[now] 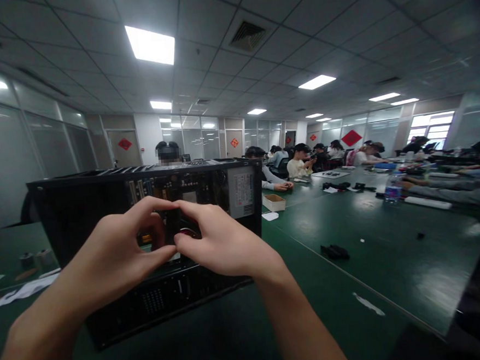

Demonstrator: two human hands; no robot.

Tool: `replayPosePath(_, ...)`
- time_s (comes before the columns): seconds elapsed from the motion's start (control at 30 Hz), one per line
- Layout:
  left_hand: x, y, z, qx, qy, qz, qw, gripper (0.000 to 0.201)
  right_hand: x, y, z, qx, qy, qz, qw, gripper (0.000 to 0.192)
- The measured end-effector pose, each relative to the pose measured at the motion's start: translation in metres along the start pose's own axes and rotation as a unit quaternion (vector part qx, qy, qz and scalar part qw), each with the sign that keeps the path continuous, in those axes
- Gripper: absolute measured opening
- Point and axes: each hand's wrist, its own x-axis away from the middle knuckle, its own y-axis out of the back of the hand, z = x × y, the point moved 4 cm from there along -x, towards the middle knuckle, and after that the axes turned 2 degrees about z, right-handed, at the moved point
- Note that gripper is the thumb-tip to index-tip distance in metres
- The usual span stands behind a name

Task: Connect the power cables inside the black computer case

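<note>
An open black computer case [72,213] lies on the green table in front of me, its inner boards facing me. At its right end inside sits a grey power supply [241,188] with a printed label. My left hand [109,252] and my right hand [223,239] are raised before the opening. Thumbs and forefingers curve toward each other, their tips meeting at top and bottom. Both hands are closed around a small dark area; what they grip there, if anything, blends into the dark case and cannot be made out.
Along the green table [313,284] to the right lie a small open box [273,202], a black object [334,251] and a water bottle [393,187]. Papers [25,288] lie at left. Several people sit around the tables beyond.
</note>
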Motion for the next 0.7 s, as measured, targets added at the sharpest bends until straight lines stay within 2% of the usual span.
replayPosePath(0.13, 0.0, 0.0, -0.005, -0.025, 0.001, 0.002, 1.0, 0.042, 0.0, 0.0, -0.001, -0.004, 0.001, 0.002, 1.0, 0.039)
replayPosePath(0.47, 0.002, 0.0, -0.017, -0.07, -0.041, -0.023, 0.996, 0.045, 0.006, 0.008, 0.005, -0.01, 0.009, 0.0, 1.0, 0.045)
replayPosePath(0.7, 0.003, 0.003, -0.016, -0.048, -0.006, -0.034, 0.998, 0.053, 0.008, 0.005, 0.008, -0.002, 0.015, 0.007, 1.0, 0.066)
